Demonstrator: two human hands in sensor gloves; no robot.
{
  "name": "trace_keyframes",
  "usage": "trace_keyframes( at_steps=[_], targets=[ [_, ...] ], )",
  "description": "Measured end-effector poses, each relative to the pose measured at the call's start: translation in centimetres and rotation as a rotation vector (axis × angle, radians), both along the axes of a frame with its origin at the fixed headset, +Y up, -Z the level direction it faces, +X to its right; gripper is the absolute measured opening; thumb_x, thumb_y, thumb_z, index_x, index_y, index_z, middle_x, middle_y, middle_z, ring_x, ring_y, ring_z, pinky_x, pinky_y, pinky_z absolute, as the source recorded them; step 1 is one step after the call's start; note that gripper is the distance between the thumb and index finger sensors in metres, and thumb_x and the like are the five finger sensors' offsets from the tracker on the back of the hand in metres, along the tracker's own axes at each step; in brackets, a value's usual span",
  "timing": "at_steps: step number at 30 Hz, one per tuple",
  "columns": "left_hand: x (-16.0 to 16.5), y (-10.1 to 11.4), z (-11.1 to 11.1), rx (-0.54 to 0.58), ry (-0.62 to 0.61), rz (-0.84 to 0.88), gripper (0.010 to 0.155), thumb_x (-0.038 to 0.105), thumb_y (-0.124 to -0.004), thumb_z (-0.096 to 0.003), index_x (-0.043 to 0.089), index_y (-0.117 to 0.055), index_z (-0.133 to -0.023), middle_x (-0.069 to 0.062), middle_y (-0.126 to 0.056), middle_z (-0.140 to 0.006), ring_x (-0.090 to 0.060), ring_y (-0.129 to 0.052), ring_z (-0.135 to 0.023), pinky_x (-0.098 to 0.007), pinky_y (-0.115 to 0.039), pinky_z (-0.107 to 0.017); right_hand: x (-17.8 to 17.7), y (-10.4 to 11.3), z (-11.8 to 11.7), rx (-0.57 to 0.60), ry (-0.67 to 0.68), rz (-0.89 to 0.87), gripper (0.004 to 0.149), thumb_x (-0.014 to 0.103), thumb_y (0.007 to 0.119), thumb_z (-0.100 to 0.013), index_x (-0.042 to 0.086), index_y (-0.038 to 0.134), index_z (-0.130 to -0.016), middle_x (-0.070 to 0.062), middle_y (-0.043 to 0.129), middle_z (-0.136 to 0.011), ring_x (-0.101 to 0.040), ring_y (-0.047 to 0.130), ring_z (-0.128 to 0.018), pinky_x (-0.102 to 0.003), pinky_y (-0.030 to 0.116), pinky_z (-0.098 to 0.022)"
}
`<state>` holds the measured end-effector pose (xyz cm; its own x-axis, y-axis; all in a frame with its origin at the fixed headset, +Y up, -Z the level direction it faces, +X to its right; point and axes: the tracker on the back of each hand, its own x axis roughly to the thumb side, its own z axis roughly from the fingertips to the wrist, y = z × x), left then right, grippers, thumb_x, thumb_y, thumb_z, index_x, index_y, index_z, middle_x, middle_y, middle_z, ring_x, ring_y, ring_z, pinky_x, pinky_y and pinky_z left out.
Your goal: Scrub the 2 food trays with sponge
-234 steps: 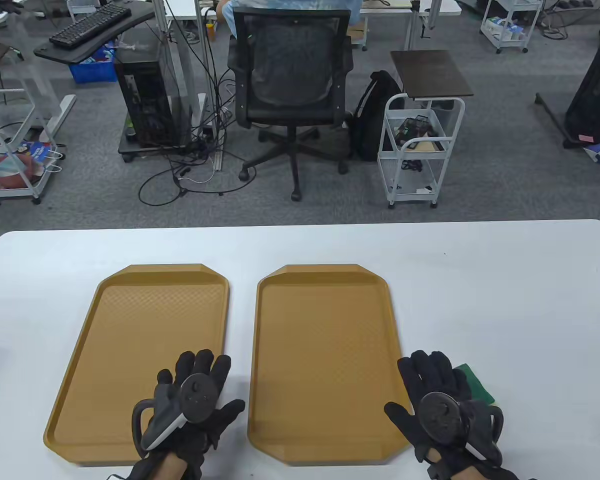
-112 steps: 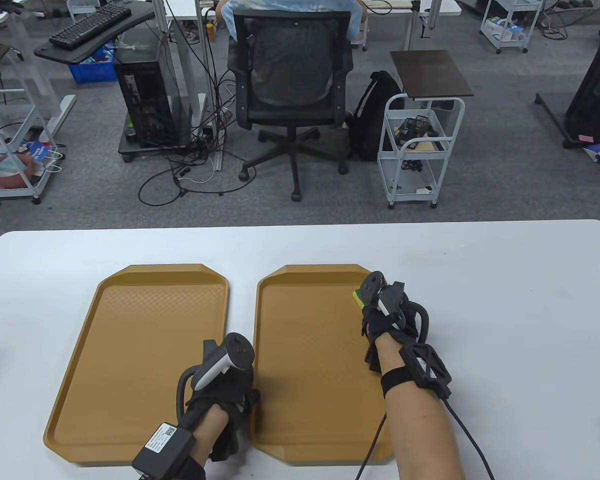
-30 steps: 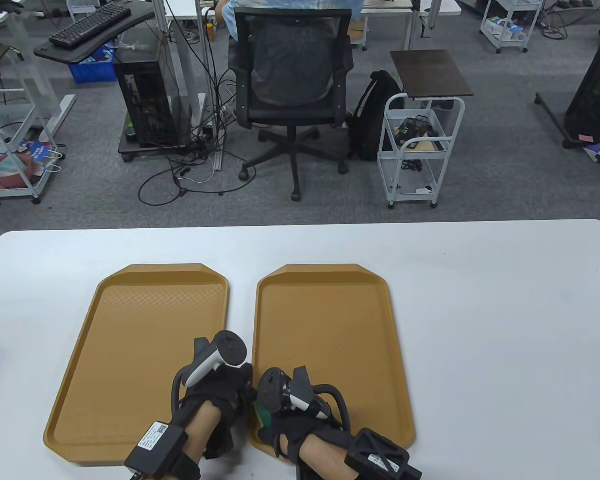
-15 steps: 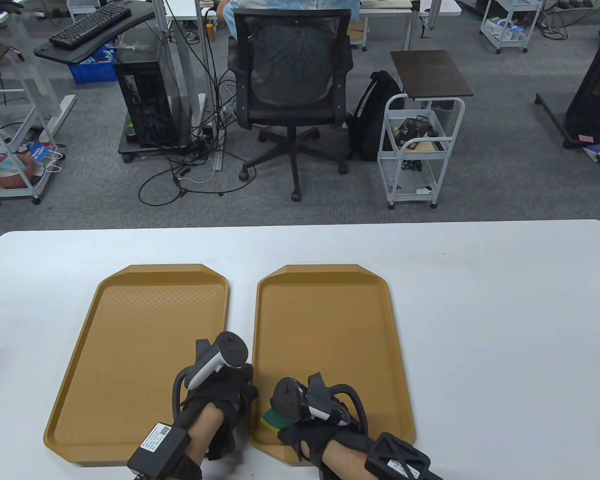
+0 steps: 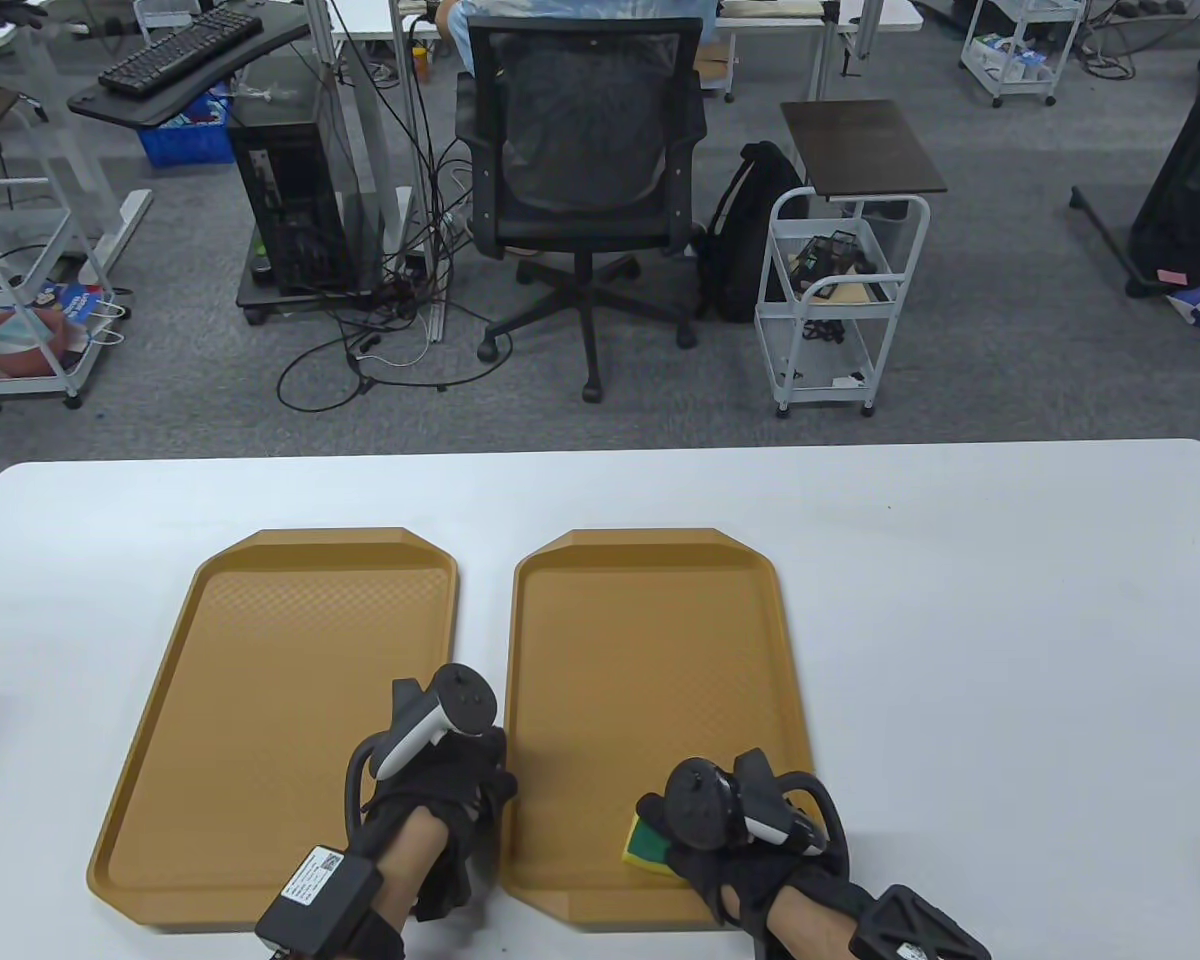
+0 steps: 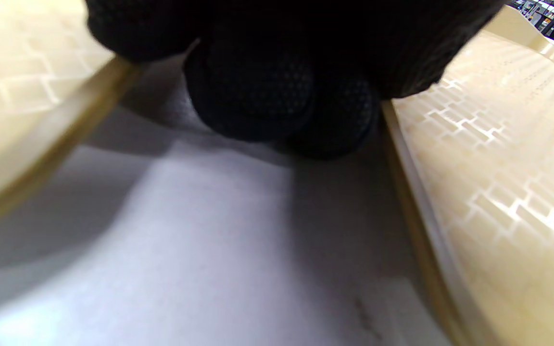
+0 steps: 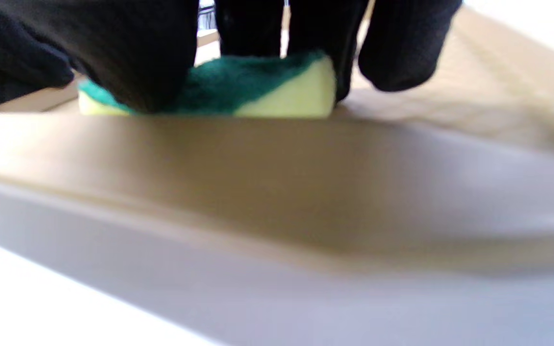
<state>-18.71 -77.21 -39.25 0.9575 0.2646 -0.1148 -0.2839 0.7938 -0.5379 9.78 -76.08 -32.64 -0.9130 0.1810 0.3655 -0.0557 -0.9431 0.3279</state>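
With the right hand (image 5: 735,835) gripping the sponge (image 5: 646,846) at the right tray's (image 5: 650,640) near edge and the left hand (image 5: 440,790), fingers curled, braced on its left rim, a hard stroke risks skidding the tray across the bench (image 5: 1010,620); left tray (image 5: 260,700) unscrubbed.

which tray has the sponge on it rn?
The right tray: the right hand presses the sponge on its near end. The left tray has none.
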Motion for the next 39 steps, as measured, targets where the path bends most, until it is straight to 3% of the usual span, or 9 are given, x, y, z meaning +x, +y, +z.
trace_keyframes(
  at_steps=[8, 10, 14, 25, 39],
  targets=[
    [0.0, 0.0, 0.0, 0.002, 0.0, -0.001, 0.065, 0.045, -0.081, -0.0468, 0.025, -0.061, -0.106, 0.005, -0.103, -0.056, -0.022, -0.102, -0.04, -0.038, -0.082, -0.039, 2.5, 0.3, 0.1, 0.04, 0.062, -0.01, 0.058, 0.038, 0.088, -0.045, 0.036, 0.069, -0.099, -0.01, 0.066, -0.107, -0.035, 0.08, -0.091, -0.051, 0.077, -0.068],
    [0.0, 0.0, 0.0, 0.002, 0.0, -0.001, 0.065, 0.045, -0.081, -0.0469, 0.025, -0.061, -0.106, 0.004, -0.103, -0.056, -0.022, -0.102, -0.04, -0.039, -0.082, -0.039, 2.9, 0.2, 0.1, 0.016, 0.074, -0.004, 0.063, 0.045, 0.09, -0.043, 0.036, 0.067, -0.1, -0.01, 0.063, -0.108, -0.036, 0.077, -0.093, -0.053, 0.075, -0.068],
    [0.0, 0.0, 0.0, 0.001, 0.001, 0.0, 0.065, 0.045, -0.081, -0.0468, 0.025, -0.061, -0.106, 0.004, -0.103, -0.056, -0.022, -0.102, -0.039, -0.039, -0.082, -0.039, 3.0, 0.1, -0.4, 0.046, 0.092, 0.019, 0.059, 0.042, 0.091, -0.043, 0.039, 0.069, -0.098, -0.007, 0.064, -0.108, -0.038, 0.074, -0.094, -0.056, 0.074, -0.068],
    [0.0, -0.1, 0.0, 0.001, -0.001, 0.001, 0.066, 0.045, -0.081, -0.0469, 0.025, -0.061, -0.106, 0.004, -0.103, -0.056, -0.022, -0.102, -0.039, -0.039, -0.082, -0.038, 2.1, -0.3, -5.6, 0.058, 0.063, -0.025, 0.056, 0.038, 0.091, -0.044, 0.043, 0.07, -0.095, 0.001, 0.066, -0.109, -0.043, 0.072, -0.098, -0.062, 0.07, -0.07],
    [0.0, -0.1, 0.0, 0.003, -0.001, 0.002, 0.065, 0.045, -0.081, -0.0468, 0.025, -0.061, -0.106, 0.004, -0.103, -0.056, -0.022, -0.102, -0.039, -0.039, -0.082, -0.038, 2.1, -1.0, -13.3, 0.041, -0.166, -0.127, 0.054, 0.033, 0.09, -0.045, 0.045, 0.073, -0.094, 0.001, 0.064, -0.11, -0.039, 0.066, -0.103, -0.062, 0.066, -0.074]
  ],
)
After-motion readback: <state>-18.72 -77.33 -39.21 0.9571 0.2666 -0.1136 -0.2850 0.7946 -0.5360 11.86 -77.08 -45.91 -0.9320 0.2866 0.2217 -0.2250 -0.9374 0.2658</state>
